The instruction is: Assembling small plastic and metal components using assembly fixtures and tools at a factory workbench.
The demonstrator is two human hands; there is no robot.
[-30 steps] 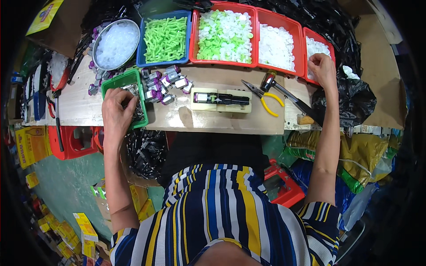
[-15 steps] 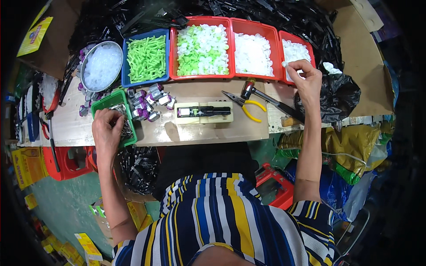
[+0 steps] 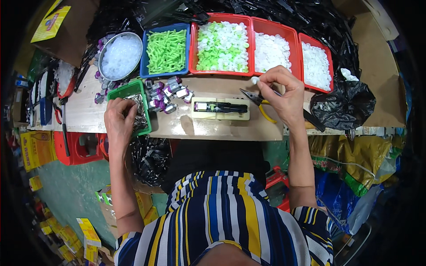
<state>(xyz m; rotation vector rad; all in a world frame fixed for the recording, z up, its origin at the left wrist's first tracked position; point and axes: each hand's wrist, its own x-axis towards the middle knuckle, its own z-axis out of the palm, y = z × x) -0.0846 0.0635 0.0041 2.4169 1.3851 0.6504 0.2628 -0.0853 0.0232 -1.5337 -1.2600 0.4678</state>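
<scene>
My right hand (image 3: 286, 98) pinches a small white plastic piece (image 3: 255, 80) between thumb and fingertips, in front of the red bin of white parts (image 3: 271, 52). Below and left of it, a black assembly (image 3: 224, 107) lies in a cream-coloured block fixture (image 3: 208, 116) on the bench. At the left my left hand (image 3: 119, 116) rests over the edge of a green tray (image 3: 146, 128) of small metal pins (image 3: 141, 116). Its fingertips are pressed together, and whatever they hold is hidden. Pliers with yellow handles (image 3: 266, 111) and a hammer (image 3: 314, 120) lie partly behind my right hand.
Along the back stand a metal bowl (image 3: 141, 53), a blue bin of green parts (image 3: 166, 52), a red bin of mixed parts (image 3: 222, 46) and another of white parts (image 3: 316, 66). Small motors (image 3: 171, 94) lie beside the tray. A black bag (image 3: 344, 104) is at the right.
My right hand has moved left, away from the rightmost red bin toward the fixture, carrying the white piece. My left hand stays at the green tray. The whole view has shifted slightly.
</scene>
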